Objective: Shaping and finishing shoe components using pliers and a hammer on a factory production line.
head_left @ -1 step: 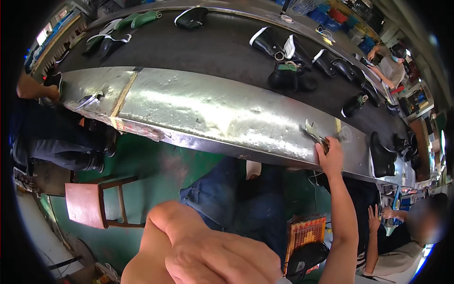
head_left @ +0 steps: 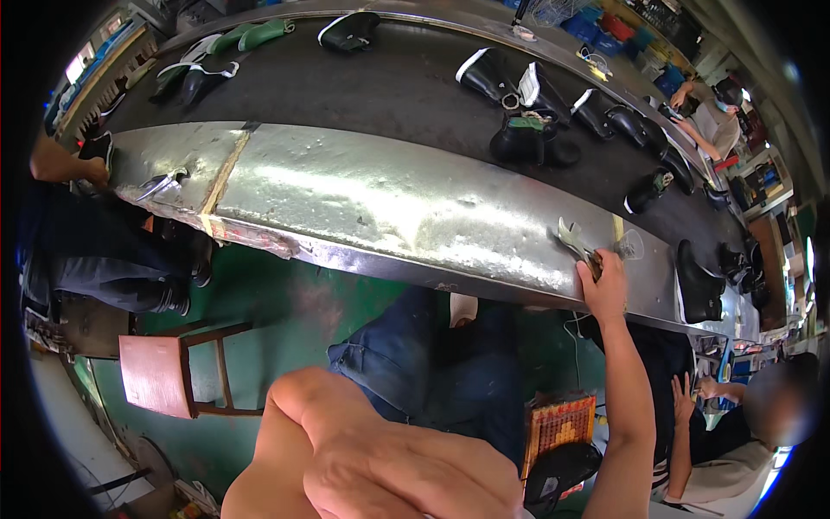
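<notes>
**Operator:** Right hand (head_left: 603, 285) status: arm extended to the near edge of the metal bench (head_left: 380, 208), fingers closed around the handle of a metal hand tool (head_left: 572, 240) (pliers or scissors, the type cannot be told at this size). The tool's head rests on the bench surface, just above the hand.

**Checker:** And the left hand (head_left: 380, 467)?

**Operator:** Raised close to the camera, below the bench in the picture, well apart from it. Fingers appear curled loosely together; nothing is visible in it, though the palm side is hidden, so whether it holds anything cannot be told.

**Checker:** Progress?

**Operator:** Judged early. The tool is gripped but its head lies on the bench, not yet applied to anything. No boot lies within reach on the bench itself. The black boots (head_left: 529, 138) sit beyond the bench's far edge, on the dark conveyor belt (head_left: 363, 86), with green and white items (head_left: 251, 36) further off toward the belt's far left end.

**Checker:** Other persons?

**Operator:** One at the bench's left end, hand (head_left: 91, 171) at the bench edge beside a second metal tool (head_left: 160, 183). One seated below the bench's right end. A wooden stool (head_left: 164, 372) stands on the green floor under the bench's left half (unoccupied). Remaining work, as judged: lift the tool clear and bring it to a workpiece
</notes>
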Motion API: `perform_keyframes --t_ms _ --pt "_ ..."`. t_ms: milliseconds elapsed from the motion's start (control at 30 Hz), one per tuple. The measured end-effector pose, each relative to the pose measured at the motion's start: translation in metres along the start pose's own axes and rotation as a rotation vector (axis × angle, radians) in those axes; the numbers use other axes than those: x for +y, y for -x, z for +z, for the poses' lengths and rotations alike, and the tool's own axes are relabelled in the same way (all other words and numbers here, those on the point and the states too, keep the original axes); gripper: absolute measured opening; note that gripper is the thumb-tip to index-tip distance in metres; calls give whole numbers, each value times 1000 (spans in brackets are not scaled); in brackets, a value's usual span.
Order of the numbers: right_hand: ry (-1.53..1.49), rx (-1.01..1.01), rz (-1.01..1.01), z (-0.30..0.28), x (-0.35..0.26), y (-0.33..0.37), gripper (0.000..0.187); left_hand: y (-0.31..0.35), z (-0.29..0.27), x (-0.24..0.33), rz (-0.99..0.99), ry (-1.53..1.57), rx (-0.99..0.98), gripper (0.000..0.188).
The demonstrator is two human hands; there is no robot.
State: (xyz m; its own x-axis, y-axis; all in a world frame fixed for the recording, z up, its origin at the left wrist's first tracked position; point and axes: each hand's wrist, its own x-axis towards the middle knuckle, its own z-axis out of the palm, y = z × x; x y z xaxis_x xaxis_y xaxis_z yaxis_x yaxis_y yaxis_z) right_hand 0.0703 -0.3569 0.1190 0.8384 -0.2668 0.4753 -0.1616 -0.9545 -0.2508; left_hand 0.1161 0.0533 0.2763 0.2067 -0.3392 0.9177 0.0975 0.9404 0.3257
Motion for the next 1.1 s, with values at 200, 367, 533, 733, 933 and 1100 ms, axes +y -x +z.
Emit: perform_keyframes --t_ms 200,367,533,733,933,1100 --pt "14 -31 30 -1 -5 0 40 14 -18 -22 -138 -114 217 15" --pt "21 -43 31 -3 -2 1 41 -22 -202 -131 -635 -769 522 13" --pt "-22 -77 33 -5 -2 -3 43 -18 -406 -230 -963 -1355 746 40" --pt "-88 -119 28 -7 1 -6 45 -45 -505 -296 -980 -1564 952 62" --pt "-96 -128 58 -10 5 -4 46 -48 -517 -318 -1016 -1326 1138 47" --pt "-172 -73 1 -4 -3 -7 46 -27 -549 -193 -784 -1157 1193 41"
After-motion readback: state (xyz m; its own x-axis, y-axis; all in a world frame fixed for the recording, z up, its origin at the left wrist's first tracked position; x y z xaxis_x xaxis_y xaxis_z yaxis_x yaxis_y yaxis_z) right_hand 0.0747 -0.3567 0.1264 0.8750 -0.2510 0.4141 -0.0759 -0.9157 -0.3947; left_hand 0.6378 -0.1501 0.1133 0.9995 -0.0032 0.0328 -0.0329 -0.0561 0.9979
